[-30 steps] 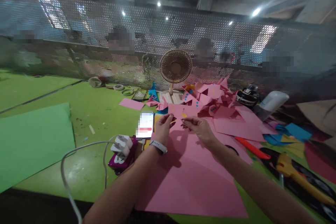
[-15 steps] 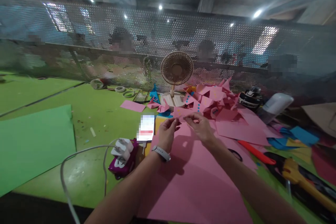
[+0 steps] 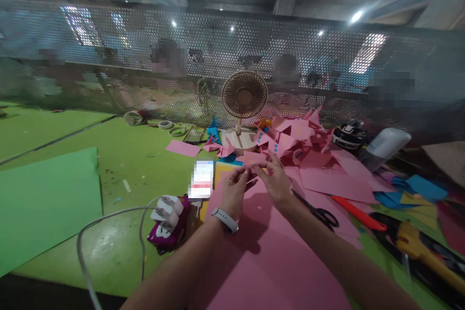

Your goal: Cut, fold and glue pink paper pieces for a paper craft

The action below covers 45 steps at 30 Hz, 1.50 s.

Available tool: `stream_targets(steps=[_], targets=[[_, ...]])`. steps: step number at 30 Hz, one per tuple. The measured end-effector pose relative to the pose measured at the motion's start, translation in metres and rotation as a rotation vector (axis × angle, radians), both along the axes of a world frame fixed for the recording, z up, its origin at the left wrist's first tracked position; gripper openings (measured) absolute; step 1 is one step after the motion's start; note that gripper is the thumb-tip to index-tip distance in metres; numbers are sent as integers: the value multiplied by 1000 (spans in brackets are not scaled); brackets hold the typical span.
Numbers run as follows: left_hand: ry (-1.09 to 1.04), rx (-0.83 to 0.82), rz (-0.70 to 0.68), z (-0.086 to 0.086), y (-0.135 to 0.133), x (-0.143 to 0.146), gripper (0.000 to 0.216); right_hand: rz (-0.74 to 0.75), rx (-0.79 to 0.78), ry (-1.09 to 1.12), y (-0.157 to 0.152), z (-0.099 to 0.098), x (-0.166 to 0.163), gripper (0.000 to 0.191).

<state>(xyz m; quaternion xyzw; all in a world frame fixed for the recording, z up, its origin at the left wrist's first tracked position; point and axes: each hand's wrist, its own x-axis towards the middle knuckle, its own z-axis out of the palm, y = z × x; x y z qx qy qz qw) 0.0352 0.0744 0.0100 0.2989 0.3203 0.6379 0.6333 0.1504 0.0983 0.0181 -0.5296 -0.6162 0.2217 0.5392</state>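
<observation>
A large, flat sheet of pink paper (image 3: 286,271) lies on the green worktop (image 3: 119,247), probably so that there is a broad plain surface beneath the handwork. The left hand (image 3: 234,188) is over the far end of this sheet, thumb and fingers drawn into a narrow pinch. The right hand (image 3: 276,181) comes close to it from the sheet's right side, thumb and forefinger also narrow, another finger raised. Whether either holds anything cannot be told; fingertips so near each other would suit fine control of something tiny. A small pink paper card with yellow marks (image 3: 253,157) shows just beyond them, at the sheet's far end.

Beyond the sheet, to its right, sits a heap of folded pink paper pieces (image 3: 294,131), perhaps set back to leave elbow room. Black-handled scissors (image 3: 326,218) lie near the sheet's right side, seemingly within easy reach. Left of the sheet are a lit rectangular phone (image 3: 202,181) and a glossy purple power block (image 3: 163,240) carrying white plugs (image 3: 167,207).
</observation>
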Motion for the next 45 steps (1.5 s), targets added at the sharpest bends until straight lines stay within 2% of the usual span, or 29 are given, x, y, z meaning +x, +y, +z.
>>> stream_targets(steps=[8,14,24,29,32,39,45], targets=[[-81,2,-19,1,-3,1,27,27,37,71,-4,-3,-3,19],[-51,7,-19,2,-2,-2,28,54,80,93,-3,-8,-3,19],[10,0,-28,4,0,-5,35,6,141,-167,-4,-1,4,17],[11,2,-43,7,0,-6,31,78,104,-35,-5,4,7,22],[5,-12,-24,8,0,-6,33,68,108,30,-4,6,10,21],[21,43,-33,9,-1,-5,40,5,192,-173,0,4,14,20],[43,85,-38,6,-1,-5,39,13,211,-226,0,3,13,19]])
